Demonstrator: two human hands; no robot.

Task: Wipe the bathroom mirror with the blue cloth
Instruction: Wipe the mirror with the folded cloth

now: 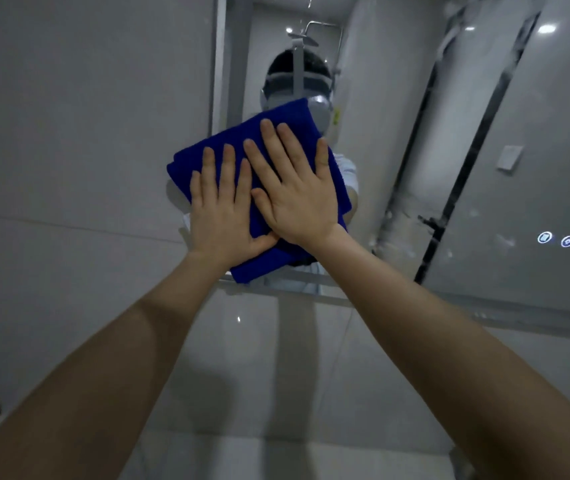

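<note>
Our left hand (222, 209) and right hand (297, 188) press the blue cloth (287, 114) flat-fingered against the mirror (536, 133), with right-side smears (396, 216) seemingly left to wipe.

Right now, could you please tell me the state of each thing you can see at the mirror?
Blue cloth: folded, pressed flat against the mirror.
Mirror: streaked and spotted towards its right side.
Left hand: fingers straight, flat on the cloth.
Right hand: fingers straight, flat on the cloth, touching the left hand.
Mirror buttons: two, both lit.
</note>
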